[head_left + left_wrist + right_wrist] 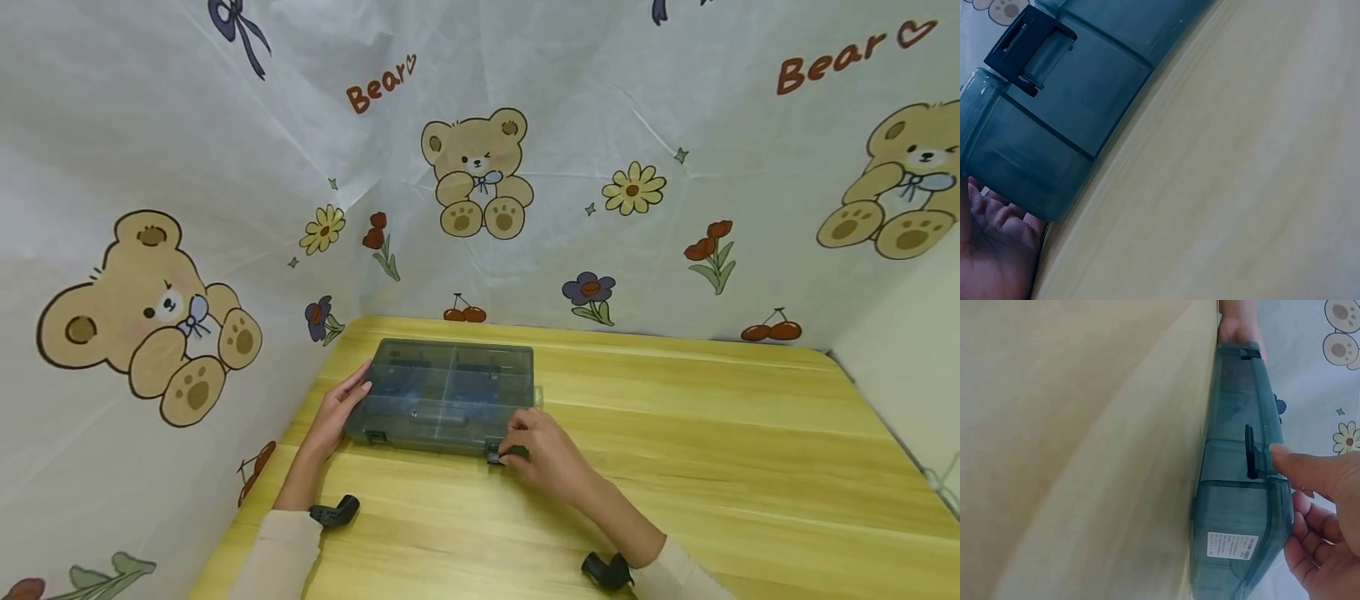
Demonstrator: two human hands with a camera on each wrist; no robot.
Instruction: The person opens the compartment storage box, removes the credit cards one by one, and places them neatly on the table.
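Observation:
A dark translucent plastic storage box (450, 392) with a divided lid lies on the table, bluish contents showing dimly through it. My left hand (333, 414) holds its left end, thumb along the lid's edge; in the left wrist view the fingers of that hand (1000, 244) curl against the end wall. At the front right corner, my right hand (547, 450) grips the box, its thumb beside the right latch (1250, 452), which is swung outward. The fingers of the right hand (1319, 531) touch the box's right end. The left latch (1030, 50) lies flat against the front wall.
The box stands on a yellow wood-grain table (712, 442), near its left edge. Behind and to the left hangs a white sheet (570, 100) with printed bears and flowers. A white printed label (1232, 545) is on the box's right end. Black devices (337, 511) sit at both wrists.

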